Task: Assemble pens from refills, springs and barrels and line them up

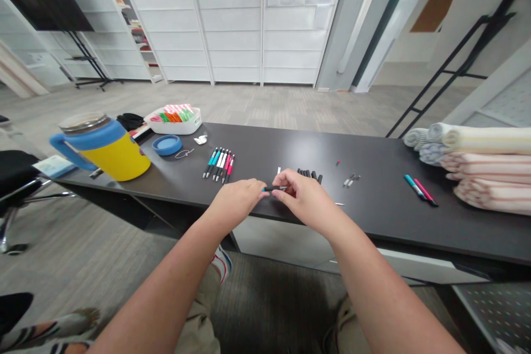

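Over the table's front edge, both hands meet on one pen (pixel 271 188) with a black section and a bit of blue. My left hand (pixel 238 199) is closed around its blue end, hiding most of that part. The thumb and fingers of my right hand (pixel 305 196) pinch at the other end, and the tip there is hard to make out. Behind the right hand lie several black pen parts (pixel 309 174), partly covered. A small white piece (pixel 279 170) rests beside them. To the left, a row of assembled pens (pixel 219 165) in teal, white, black and pink lies side by side.
Small metallic pieces (pixel 351 180) and a tiny red piece (pixel 338 163) lie right of my hands. Farther right are teal and pink barrels (pixel 420 190) and rolled cloths (pixel 489 163). A yellow-blue mug (pixel 112 149), blue lid (pixel 166 145) and white basket (pixel 188 124) stand left.
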Available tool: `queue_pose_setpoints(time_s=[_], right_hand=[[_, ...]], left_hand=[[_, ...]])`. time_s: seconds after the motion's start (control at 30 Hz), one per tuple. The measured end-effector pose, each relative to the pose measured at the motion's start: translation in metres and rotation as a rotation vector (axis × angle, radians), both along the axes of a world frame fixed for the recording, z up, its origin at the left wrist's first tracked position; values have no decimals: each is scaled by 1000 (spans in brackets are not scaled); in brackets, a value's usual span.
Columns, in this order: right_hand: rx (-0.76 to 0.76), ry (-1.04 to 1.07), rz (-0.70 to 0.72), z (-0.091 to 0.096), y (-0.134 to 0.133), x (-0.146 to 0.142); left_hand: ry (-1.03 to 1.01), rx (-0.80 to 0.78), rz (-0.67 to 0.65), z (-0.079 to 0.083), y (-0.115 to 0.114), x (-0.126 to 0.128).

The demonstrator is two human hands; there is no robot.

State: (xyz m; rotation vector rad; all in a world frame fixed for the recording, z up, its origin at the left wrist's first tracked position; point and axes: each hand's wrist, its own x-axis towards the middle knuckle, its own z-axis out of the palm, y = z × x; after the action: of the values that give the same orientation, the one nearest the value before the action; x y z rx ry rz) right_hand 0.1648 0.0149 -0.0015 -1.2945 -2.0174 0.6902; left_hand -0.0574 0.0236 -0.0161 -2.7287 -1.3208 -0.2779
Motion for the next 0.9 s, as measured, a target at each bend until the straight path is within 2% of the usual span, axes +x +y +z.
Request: queue_pose_setpoints(time_s=[0.13, 0.23, 0.33, 0.53, 0.7, 0.9], right_hand=[[-41, -28, -11, 0, 1, -2], [-26, -12, 19, 2, 1, -2], [-9, 27, -12, 2, 1, -1], [-11, -13, 17, 3, 0, 2], [-3, 130, -18, 0, 2, 7], [-171, 453, -113, -5, 4, -1]], left_hand=[[-6, 4, 7, 0, 0, 0], [-11, 8, 12, 0, -1, 1], [-36, -3, 13, 0, -1, 2], [-35, -6, 14, -2, 0, 5], [-97, -38, 3, -1, 1, 10], [-239, -104, 29, 0, -1, 19]])
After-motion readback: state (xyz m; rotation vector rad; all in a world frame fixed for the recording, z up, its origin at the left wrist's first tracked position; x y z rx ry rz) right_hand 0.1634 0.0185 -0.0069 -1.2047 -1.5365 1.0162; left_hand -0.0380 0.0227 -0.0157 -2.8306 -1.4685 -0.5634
